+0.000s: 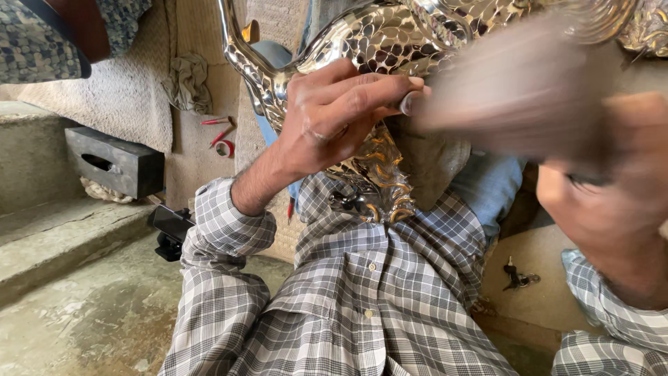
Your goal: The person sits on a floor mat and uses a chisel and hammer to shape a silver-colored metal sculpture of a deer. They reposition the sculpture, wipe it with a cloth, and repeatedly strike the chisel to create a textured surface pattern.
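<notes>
Left hand [334, 115] pinches a small tool against the embossed metal piece [379, 42] to steady it; right hand [598, 202] blurred, grip indiscernible.

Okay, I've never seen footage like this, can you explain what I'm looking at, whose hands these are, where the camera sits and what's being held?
There is one picture, from a camera worn on a person's head, looking down over their checked shirt. Both hands are that person's own.

The left hand presses a slim tool against a shiny, embossed silver-and-gold metal piece resting on their lap. The right hand is blurred, gripping something that streaks across the frame; what it is cannot be told.

Around them: a dark block with a slot on a stone step, red-handled tools and a roll of red tape on the floor, a crumpled rag, and keys to the right.
</notes>
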